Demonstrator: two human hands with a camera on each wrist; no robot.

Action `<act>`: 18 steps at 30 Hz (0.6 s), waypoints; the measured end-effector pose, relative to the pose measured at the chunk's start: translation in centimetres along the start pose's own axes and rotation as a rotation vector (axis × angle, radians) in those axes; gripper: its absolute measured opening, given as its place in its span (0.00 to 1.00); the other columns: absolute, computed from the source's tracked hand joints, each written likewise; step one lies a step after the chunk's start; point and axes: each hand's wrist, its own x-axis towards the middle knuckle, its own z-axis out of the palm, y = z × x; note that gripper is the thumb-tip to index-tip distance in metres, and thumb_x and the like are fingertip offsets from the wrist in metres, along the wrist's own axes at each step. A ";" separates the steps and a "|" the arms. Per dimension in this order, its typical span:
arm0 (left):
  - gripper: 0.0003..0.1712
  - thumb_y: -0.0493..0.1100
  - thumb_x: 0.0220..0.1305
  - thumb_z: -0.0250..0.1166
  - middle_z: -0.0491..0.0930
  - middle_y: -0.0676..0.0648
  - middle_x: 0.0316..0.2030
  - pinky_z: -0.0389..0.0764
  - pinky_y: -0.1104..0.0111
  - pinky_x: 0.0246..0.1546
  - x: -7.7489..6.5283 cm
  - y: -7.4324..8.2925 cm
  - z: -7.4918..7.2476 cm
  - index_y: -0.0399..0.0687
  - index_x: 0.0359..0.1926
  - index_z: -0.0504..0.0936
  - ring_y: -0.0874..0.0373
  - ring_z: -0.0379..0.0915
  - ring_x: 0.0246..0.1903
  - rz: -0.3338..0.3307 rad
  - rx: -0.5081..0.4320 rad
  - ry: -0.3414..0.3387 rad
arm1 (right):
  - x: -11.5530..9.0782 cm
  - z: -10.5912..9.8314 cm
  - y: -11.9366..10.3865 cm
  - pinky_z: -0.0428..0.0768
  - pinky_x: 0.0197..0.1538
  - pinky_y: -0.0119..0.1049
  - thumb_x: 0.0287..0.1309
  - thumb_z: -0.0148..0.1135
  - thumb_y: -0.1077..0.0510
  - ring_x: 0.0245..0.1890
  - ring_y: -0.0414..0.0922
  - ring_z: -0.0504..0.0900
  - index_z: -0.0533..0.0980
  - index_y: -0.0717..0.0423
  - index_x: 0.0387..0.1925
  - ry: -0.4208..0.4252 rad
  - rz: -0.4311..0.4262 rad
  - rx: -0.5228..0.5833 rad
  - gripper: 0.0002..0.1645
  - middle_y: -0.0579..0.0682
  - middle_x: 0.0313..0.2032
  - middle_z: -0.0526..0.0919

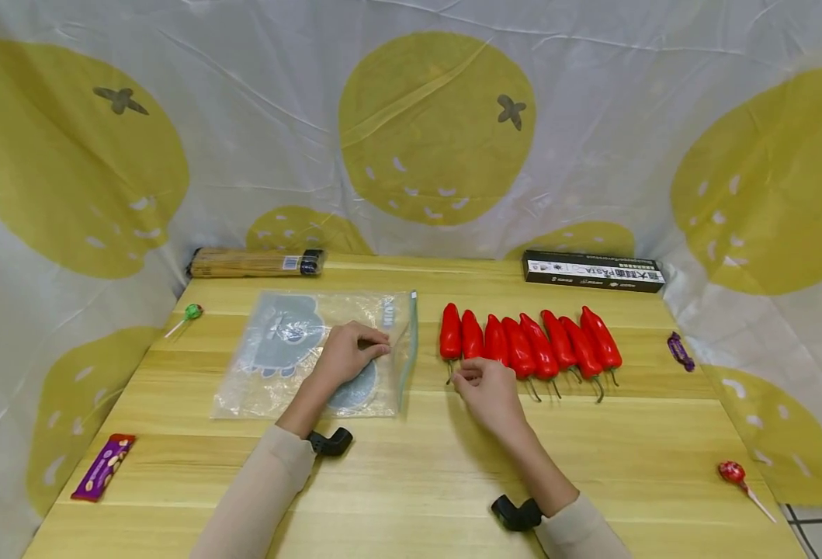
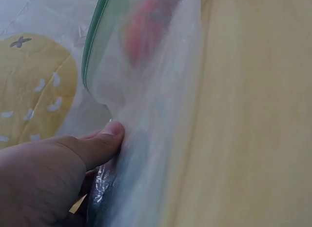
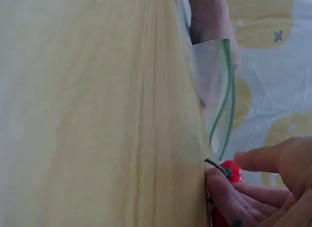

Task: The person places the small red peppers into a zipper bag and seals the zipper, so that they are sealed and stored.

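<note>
Bag, clear, printed, zip-topped: flat on the table, left of centre, mouth facing right; zip lips parted in the right wrist view.
Peppers, red, eight: lying in a row right of the bag, stems toward the person.
Progress, as judged: bag opened; every counted pepper outside it, none seen within.
Left hand: thumb and fingers pinching the bag near its mouth.
Right hand: at the leftmost pepper's stem, fingers parted, no firm hold seen; contact uncertain.
Room: narrow wood strip between zip and row; broad bare wood in front.
Limits: noodle bundle and black box along the back edge; purple bar near the left edge, red lollipop near the right.
</note>
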 end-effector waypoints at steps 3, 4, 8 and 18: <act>0.07 0.52 0.55 0.73 0.87 0.58 0.37 0.82 0.62 0.47 -0.3 -0.1 -0.3 0.60 0.35 0.90 0.60 0.83 0.42 0.002 -0.050 0.034 | 0.5 0.4 -0.2 0.85 0.35 0.35 0.52 0.73 0.56 0.29 0.40 0.86 0.84 0.60 0.42 0.006 -0.019 -0.026 0.16 0.48 0.32 0.88; 0.07 0.52 0.55 0.73 0.87 0.58 0.37 0.82 0.62 0.47 -0.3 0.0 -0.4 0.61 0.35 0.90 0.60 0.83 0.42 0.001 -0.076 0.039 | 0.6 0.5 -0.2 0.84 0.35 0.34 0.51 0.73 0.55 0.29 0.40 0.86 0.84 0.60 0.40 0.009 -0.025 -0.034 0.16 0.48 0.31 0.88; 0.06 0.54 0.56 0.72 0.87 0.59 0.38 0.82 0.64 0.49 -0.5 0.2 -0.7 0.64 0.34 0.89 0.62 0.83 0.43 -0.026 -0.180 0.032 | 1.2 0.9 -0.3 0.83 0.34 0.33 0.50 0.74 0.55 0.28 0.38 0.85 0.85 0.58 0.36 0.030 -0.037 -0.075 0.13 0.46 0.28 0.87; 0.12 0.49 0.58 0.71 0.87 0.48 0.45 0.79 0.64 0.56 -0.6 1.1 -0.8 0.51 0.41 0.88 0.54 0.81 0.50 -0.113 -0.444 0.025 | 1.5 0.8 -0.1 0.81 0.29 0.31 0.52 0.69 0.61 0.24 0.37 0.82 0.85 0.56 0.31 0.082 -0.052 -0.108 0.04 0.45 0.24 0.86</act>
